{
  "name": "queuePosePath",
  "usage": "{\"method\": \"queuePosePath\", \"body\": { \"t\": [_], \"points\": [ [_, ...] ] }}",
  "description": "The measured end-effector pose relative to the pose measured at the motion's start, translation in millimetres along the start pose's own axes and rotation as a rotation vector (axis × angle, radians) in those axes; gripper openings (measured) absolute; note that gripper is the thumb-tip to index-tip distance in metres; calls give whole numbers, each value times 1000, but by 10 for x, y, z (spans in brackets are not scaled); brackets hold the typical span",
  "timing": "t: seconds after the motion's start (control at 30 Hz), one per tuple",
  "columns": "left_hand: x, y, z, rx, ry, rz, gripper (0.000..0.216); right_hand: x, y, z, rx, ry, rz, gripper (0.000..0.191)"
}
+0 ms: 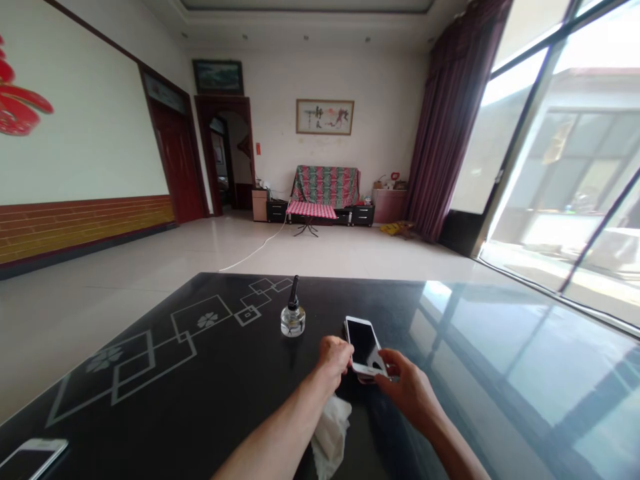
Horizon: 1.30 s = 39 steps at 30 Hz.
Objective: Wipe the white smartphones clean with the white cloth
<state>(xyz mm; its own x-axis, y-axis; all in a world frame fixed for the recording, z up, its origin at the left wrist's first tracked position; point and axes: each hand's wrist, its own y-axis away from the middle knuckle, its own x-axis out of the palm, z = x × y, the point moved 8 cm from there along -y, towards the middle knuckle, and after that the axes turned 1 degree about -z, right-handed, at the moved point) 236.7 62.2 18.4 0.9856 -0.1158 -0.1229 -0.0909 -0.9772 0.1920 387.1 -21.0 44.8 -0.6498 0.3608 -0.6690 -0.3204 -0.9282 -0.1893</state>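
A white smartphone [364, 345] with a dark screen is between my two hands, just above or on the black tabletop. My left hand [336, 359] is closed, its fingertips pinching the phone's left edge. Curled round the lower right corner, my right hand [407, 385] has its thumb by the bottom edge and fingers along the side. Something thin and pinkish [367, 379] shows under the phone's lower end; its kind is unclear. A crumpled white cloth or tissue [333, 433] is below my left wrist, partly covered by the forearm.
A small glass bottle [293, 323] with a black upright top stands on the black table [240, 413], left of the phone. Another white phone [35, 459] lies at the near left corner. Beyond are a folding table with a checked cloth [313, 210] and a tall window.
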Motion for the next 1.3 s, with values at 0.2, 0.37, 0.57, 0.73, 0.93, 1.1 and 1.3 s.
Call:
{"method": "queuePosePath", "body": {
  "t": [0.2, 0.37, 0.57, 0.73, 0.93, 1.1, 1.3],
  "points": [
    [98, -33, 68, -25, -8, -32, 25, -35, -69, -103, 8, 39, -3, 43],
    [133, -42, 76, -39, -29, -61, 23, -56, -85, -88, 12, 63, 16, 44],
    [145, -54, 113, -61, -61, -93, 20, -66, -87, -99, 16, 103, -20, 47],
    [129, -49, 125, -64, -87, -110, 17, -71, -88, -107, -13, 98, -65, 44],
    [108, -27, 133, -78, -93, -124, 14, -54, -90, -145, -32, 82, -88, 44],
    [2, 26, 62, -41, -72, -134, 11, -126, -74, -71, -41, 86, -148, 41],
    [-518, 182, 12, 29, -57, -116, 13, -165, 90, 352, -111, 49, -213, 34]
  ]
}}
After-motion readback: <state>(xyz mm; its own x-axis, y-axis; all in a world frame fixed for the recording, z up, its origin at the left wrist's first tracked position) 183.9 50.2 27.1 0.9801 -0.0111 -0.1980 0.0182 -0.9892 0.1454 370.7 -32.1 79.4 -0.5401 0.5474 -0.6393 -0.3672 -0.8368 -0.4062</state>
